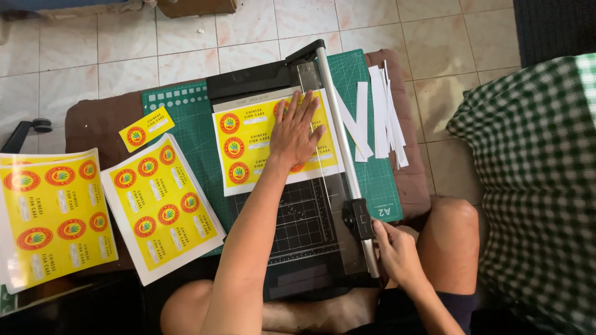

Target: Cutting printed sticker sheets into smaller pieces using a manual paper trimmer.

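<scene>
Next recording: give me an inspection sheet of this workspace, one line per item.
Surface: green cutting mat on a brown pad, over a tiled floor.
Job's things: paper cutter on the mat; yellow label sheet on its bed, against the blade arm.
Clutter: white offcut strips right of the blade; one cut label; two more label sheets at left.
Hands: left hand flat on the sheet; right hand at the blade handle.
Cables: nothing seen.
Surroundings: checked cloth at right; cardboard box at top.

left hand [297,131] flat on label sheet [248,139], right hand [397,251] on cutter handle [367,242]
</scene>
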